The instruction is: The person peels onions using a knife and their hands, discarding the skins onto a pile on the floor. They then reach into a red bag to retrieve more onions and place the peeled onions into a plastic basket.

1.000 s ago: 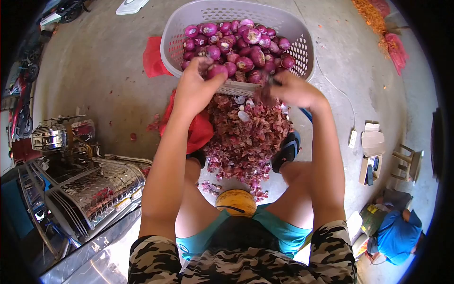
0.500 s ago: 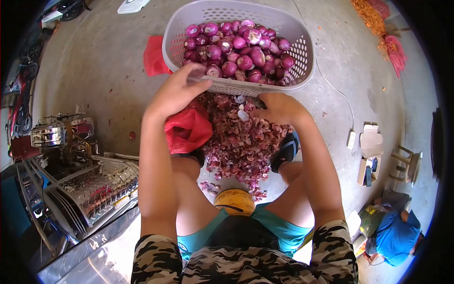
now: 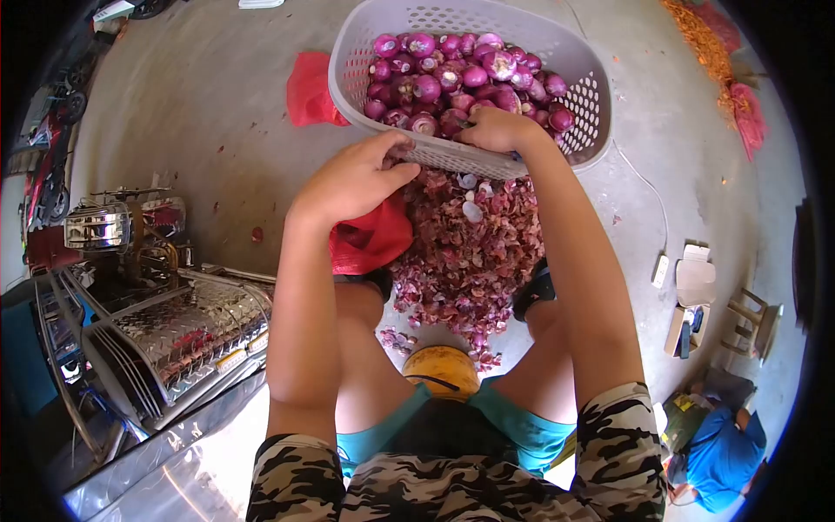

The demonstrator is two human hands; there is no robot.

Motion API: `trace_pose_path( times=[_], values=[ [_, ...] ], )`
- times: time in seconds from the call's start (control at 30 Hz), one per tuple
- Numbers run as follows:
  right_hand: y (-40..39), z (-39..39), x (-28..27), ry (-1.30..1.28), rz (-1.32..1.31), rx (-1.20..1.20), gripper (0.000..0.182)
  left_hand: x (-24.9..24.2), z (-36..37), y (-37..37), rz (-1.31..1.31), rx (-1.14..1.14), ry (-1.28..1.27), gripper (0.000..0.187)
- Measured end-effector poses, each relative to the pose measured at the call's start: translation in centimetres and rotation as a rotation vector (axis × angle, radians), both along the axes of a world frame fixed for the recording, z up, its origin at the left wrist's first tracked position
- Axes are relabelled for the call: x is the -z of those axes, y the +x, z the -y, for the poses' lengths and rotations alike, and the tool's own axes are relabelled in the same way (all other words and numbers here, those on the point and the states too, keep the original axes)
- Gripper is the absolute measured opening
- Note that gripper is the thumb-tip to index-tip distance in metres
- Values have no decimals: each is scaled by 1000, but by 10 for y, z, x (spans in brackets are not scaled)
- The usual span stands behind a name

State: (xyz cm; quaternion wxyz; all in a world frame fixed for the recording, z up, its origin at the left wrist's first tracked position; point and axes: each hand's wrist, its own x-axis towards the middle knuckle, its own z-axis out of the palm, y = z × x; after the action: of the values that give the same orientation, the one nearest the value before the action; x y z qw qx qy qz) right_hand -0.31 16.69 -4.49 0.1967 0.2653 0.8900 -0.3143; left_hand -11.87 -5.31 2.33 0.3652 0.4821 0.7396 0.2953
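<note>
The right hand (image 3: 504, 130) rests among the onions (image 3: 474, 76) (its grip I cannot tell), the left hand (image 3: 352, 178) gaping near the basket (image 3: 465, 158); rough tugging could topple the pile.

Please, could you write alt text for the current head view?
A person's right hand reaches into a grey basket of purple onions while the left hand is at its near side. Lower in the picture lies a heap of onion skins, beside crumpled red material.
</note>
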Motion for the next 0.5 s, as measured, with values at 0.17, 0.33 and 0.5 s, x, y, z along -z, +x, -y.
trace_pose_path(
  times=[0.17,0.33,0.5],
  values=[
    [0,-9,27,-28,-7,-26,65,0,-9,-1,-46,-24,-68,44],
    [25,-8,0,44,-140,46,54,-1,-13,1,-20,4,-70,46],
    [66,-8,-48,-200,-320,133,37,7,-8,0,34,1,-5,42]
  ],
)
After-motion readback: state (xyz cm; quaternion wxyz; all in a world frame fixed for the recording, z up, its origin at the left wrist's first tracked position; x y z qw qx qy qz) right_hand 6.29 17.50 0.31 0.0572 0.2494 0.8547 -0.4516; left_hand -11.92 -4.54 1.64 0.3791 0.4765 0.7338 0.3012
